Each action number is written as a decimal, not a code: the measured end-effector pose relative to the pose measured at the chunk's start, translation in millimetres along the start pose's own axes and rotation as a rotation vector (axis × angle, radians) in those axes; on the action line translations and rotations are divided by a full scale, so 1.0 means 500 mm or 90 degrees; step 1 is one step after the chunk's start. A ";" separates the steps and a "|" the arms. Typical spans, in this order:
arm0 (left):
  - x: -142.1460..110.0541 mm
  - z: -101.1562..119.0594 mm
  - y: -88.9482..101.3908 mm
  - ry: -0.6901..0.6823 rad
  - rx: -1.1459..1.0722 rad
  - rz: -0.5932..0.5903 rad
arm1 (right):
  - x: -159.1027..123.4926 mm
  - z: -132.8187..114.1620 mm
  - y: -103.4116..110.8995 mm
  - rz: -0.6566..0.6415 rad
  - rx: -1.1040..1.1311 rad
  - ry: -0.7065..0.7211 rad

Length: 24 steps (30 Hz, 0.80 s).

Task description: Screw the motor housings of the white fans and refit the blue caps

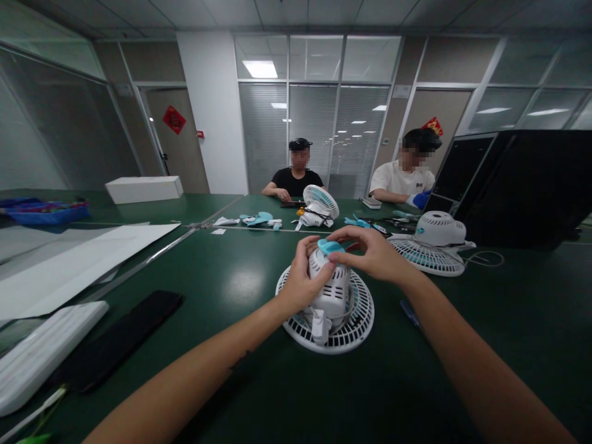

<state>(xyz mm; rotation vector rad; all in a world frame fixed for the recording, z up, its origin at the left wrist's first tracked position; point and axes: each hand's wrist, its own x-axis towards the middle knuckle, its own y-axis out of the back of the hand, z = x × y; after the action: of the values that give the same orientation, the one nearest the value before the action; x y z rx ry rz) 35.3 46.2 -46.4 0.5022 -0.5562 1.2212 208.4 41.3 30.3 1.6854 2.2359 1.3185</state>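
Note:
A white electric fan (333,299) lies face down on the green table in front of me, its round grille flat against the top. A folded plug (320,327) rests against its near side. My left hand (300,280) is closed around the left of the motor housing. At the top of the housing sits a rounded turquoise piece (329,246). My right hand (370,251) reaches in from the right, thumb and fingers closed on that piece. Some of its fingertips are hidden behind it.
Another white fan (439,231) lies face down at right, beside a large black case (522,185). A third fan (319,206) and turquoise parts (259,219) lie farther back. Two people sit across the table. A black phone-like slab (124,336) and white sheets (102,259) are at left.

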 end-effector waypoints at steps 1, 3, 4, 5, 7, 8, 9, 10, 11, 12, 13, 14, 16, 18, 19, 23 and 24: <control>-0.001 -0.001 0.000 0.005 -0.001 -0.001 | 0.000 0.000 -0.001 -0.004 0.002 0.001; -0.001 -0.003 0.000 0.010 0.002 0.001 | 0.001 0.001 -0.003 -0.013 0.007 0.002; -0.002 -0.003 0.000 0.010 0.005 0.002 | 0.001 0.001 -0.004 -0.020 0.008 0.003; -0.002 -0.004 0.000 0.010 0.007 0.002 | 0.001 0.001 -0.004 -0.026 0.008 0.003; -0.002 -0.005 0.000 0.010 0.009 0.002 | 0.001 0.001 -0.004 -0.032 0.009 0.006; -0.002 -0.005 0.000 0.011 0.008 0.002 | 0.001 0.001 -0.004 -0.030 0.008 0.008; -0.002 -0.005 0.000 0.011 0.008 0.002 | 0.001 0.001 -0.004 -0.029 0.007 0.010; -0.002 -0.005 0.000 0.011 0.010 0.002 | 0.001 0.000 -0.004 -0.026 0.005 0.011; -0.002 -0.005 0.000 0.011 0.012 0.003 | 0.001 0.000 -0.004 -0.024 0.003 0.013; -0.002 -0.005 0.001 0.011 0.013 0.004 | 0.001 0.001 -0.005 -0.022 0.001 0.015; -0.002 -0.005 0.001 0.011 0.014 0.005 | 0.001 0.001 -0.005 -0.021 0.002 0.016; -0.002 -0.005 0.001 0.012 0.013 0.006 | 0.001 0.002 -0.005 -0.022 0.005 0.016; -0.002 -0.005 0.001 0.013 0.010 0.006 | 0.001 0.003 -0.006 -0.022 0.015 0.015; -0.002 -0.006 0.001 0.013 0.006 0.003 | 0.001 0.005 -0.007 -0.022 0.023 0.012; -0.002 -0.006 0.001 0.013 0.007 0.002 | 0.000 0.006 -0.007 -0.024 0.028 0.012; -0.002 -0.007 0.000 0.013 0.012 0.004 | -0.001 0.007 -0.005 -0.043 0.039 0.020; -0.002 -0.007 0.000 0.013 0.012 0.005 | -0.001 0.008 -0.004 -0.049 0.039 0.021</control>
<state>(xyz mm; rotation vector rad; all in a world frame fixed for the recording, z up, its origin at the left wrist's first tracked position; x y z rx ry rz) 35.5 47.6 -49.7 0.5035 -0.5305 1.2386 209.1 42.8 26.3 1.5899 2.3571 1.2824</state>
